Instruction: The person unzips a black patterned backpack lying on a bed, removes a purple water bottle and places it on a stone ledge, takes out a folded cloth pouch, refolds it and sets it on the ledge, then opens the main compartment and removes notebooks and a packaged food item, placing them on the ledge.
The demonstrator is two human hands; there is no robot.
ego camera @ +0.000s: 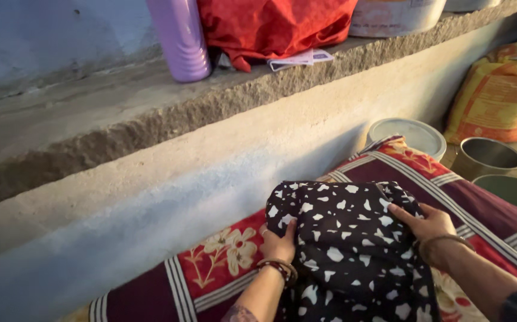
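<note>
A black cloth with white spots (348, 238) lies bunched on a maroon blanket with flowers and grey stripes (210, 268). My left hand (279, 243) grips the cloth's left edge, thumb on top. On the cloth's right side, my right hand (426, 223) presses down and pinches the fabric with its fingers. Both wrists wear bangles.
A stone ledge (151, 119) runs above a pale wall; on it stand a purple bottle (181, 39), a red cloth bundle (270, 27), papers and a white tub (392, 15). At right sit a lidded white bucket (407, 134), metal pots (488, 156) and a yellow sack (500, 92).
</note>
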